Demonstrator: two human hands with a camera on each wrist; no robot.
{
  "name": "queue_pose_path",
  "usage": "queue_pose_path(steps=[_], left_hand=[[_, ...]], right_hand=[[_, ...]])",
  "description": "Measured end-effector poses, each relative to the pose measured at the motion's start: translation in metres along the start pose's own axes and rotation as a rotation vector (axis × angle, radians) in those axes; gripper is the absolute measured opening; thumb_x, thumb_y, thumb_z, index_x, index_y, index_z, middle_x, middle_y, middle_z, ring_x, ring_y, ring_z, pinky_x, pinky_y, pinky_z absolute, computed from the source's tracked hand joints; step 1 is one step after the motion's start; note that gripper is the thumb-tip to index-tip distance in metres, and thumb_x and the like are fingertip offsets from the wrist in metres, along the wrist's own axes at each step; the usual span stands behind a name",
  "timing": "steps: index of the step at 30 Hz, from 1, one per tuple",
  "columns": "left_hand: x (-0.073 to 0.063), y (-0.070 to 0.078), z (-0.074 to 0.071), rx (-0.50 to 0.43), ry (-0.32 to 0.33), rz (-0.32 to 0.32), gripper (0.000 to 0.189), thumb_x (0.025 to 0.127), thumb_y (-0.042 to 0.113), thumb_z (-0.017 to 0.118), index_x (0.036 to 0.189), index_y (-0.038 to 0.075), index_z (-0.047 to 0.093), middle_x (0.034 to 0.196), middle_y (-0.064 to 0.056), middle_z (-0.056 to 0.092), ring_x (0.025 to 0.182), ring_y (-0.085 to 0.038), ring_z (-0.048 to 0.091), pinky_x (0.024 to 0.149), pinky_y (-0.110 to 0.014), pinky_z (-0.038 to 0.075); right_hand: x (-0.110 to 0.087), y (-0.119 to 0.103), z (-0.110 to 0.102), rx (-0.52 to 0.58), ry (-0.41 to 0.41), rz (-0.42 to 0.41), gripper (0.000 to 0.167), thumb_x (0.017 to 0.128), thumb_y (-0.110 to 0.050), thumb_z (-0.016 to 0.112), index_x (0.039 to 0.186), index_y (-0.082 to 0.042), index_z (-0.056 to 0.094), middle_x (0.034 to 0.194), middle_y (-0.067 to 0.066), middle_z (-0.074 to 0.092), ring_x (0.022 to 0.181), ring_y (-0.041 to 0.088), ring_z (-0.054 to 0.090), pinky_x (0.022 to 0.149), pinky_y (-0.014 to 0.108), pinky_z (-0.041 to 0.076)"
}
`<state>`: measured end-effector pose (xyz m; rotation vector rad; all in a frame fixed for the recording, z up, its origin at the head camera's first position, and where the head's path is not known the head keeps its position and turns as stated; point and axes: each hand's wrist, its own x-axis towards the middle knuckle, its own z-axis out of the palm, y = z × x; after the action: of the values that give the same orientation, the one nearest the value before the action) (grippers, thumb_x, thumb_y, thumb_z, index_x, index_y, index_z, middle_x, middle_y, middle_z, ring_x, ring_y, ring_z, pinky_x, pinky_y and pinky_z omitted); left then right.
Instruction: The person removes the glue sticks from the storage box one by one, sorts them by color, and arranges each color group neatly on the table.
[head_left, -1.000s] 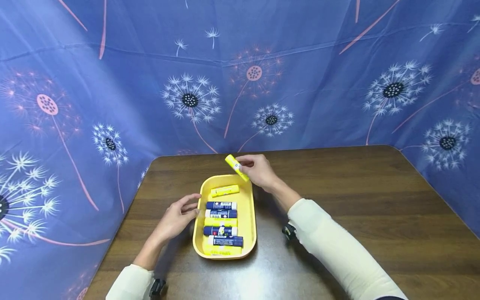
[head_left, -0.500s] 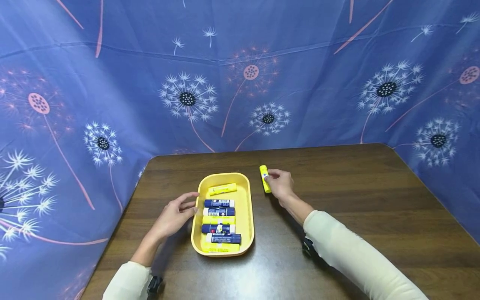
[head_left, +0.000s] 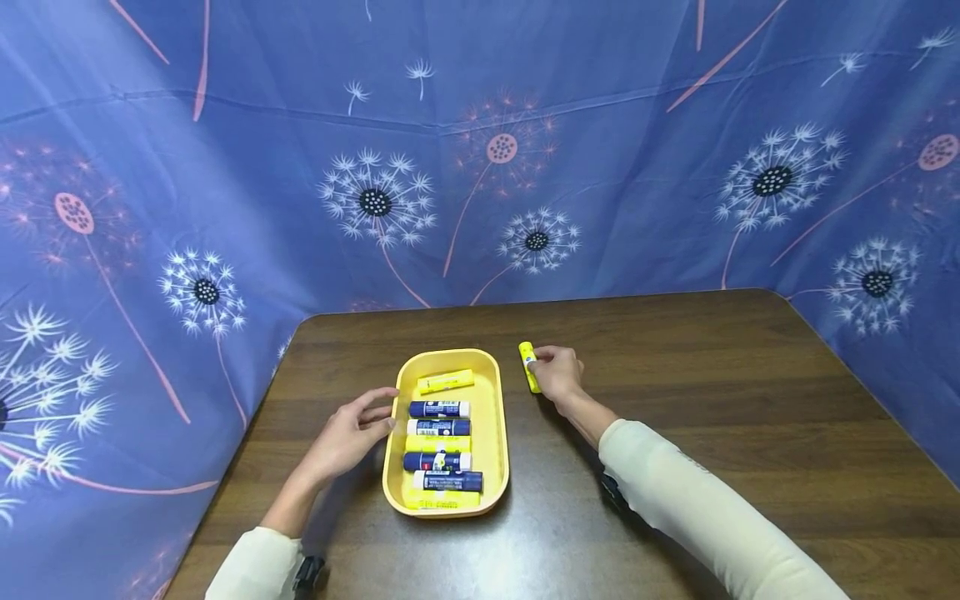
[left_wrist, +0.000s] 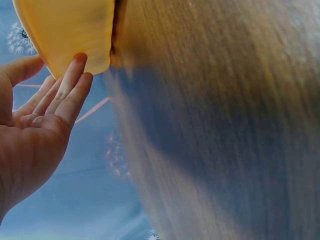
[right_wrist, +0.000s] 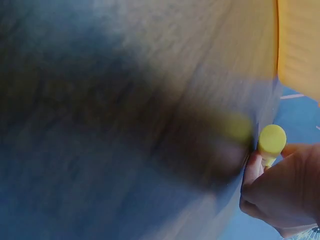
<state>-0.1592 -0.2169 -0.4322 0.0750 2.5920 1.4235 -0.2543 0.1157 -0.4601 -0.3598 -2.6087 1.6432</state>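
My right hand (head_left: pixel 558 373) pinches a yellow glue stick (head_left: pixel 528 367) between thumb and fingers, low over the table just right of the tray. In the right wrist view the round end of that glue stick (right_wrist: pixel 272 140) faces the camera, right at the tabletop. My left hand (head_left: pixel 347 437) rests its straight fingers against the left side of the yellow tray (head_left: pixel 491 433); in the left wrist view the fingertips (left_wrist: pixel 80 58) touch the tray's outer wall (left_wrist: pixel 75 30). Inside lie several glue sticks crosswise, some dark blue with white ends (head_left: pixel 438 409), others yellow (head_left: pixel 446 382).
The brown wooden table (head_left: pixel 712 417) reaches far to the right of the tray. Behind it and along the left hangs a blue cloth (head_left: pixel 637 167) with a dandelion print.
My right hand has carried the yellow glue stick from above the tray's upper right corner to the table on the right, turning it more upright in view. The left hand stays at the tray.
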Motion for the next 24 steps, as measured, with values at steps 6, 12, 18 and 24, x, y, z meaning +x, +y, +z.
queue_pose_path(steps=[6, 12, 18, 24], left_hand=[[-0.0014, -0.0005, -0.0004, -0.002, -0.009, 0.012, 0.049, 0.102, 0.017, 0.064, 0.149, 0.017, 0.052, 0.143, -0.021, 0.063, 0.134, -0.034, 0.061, 0.108, -0.052, 0.052], [-0.0014, -0.0003, -0.0019, -0.013, -0.019, 0.033, 0.049, 0.102, 0.015, 0.063, 0.149, 0.014, 0.052, 0.143, -0.023, 0.063, 0.135, -0.035, 0.061, 0.107, -0.051, 0.053], [-0.0022, -0.0006, -0.0019, -0.014, -0.024, 0.032, 0.049, 0.102, 0.016, 0.064, 0.150, 0.014, 0.051, 0.143, -0.023, 0.062, 0.135, -0.035, 0.061, 0.107, -0.051, 0.053], [-0.0026, -0.0007, -0.0009, -0.023, -0.018, 0.031, 0.049, 0.102, 0.017, 0.065, 0.149, 0.015, 0.051, 0.143, -0.023, 0.062, 0.134, -0.036, 0.062, 0.108, -0.052, 0.052]], right_hand=[[0.0028, 0.0023, 0.0008, 0.035, -0.022, 0.020, 0.031, 0.089, -0.007, 0.075, 0.120, -0.003, 0.075, 0.108, 0.018, 0.077, 0.101, 0.029, 0.069, 0.068, 0.024, 0.059], [0.0025, 0.0034, 0.0008, 0.047, -0.041, 0.019, 0.031, 0.090, -0.007, 0.076, 0.120, -0.001, 0.074, 0.107, 0.018, 0.077, 0.090, 0.025, 0.072, 0.066, 0.023, 0.060], [0.0016, 0.0032, -0.0001, 0.051, -0.039, 0.021, 0.031, 0.090, -0.009, 0.076, 0.119, 0.000, 0.074, 0.112, 0.019, 0.076, 0.096, 0.028, 0.072, 0.067, 0.023, 0.060], [0.0009, 0.0045, -0.0015, 0.037, -0.042, 0.014, 0.032, 0.091, -0.012, 0.075, 0.121, -0.001, 0.074, 0.114, 0.020, 0.076, 0.111, 0.035, 0.067, 0.071, 0.025, 0.060]])
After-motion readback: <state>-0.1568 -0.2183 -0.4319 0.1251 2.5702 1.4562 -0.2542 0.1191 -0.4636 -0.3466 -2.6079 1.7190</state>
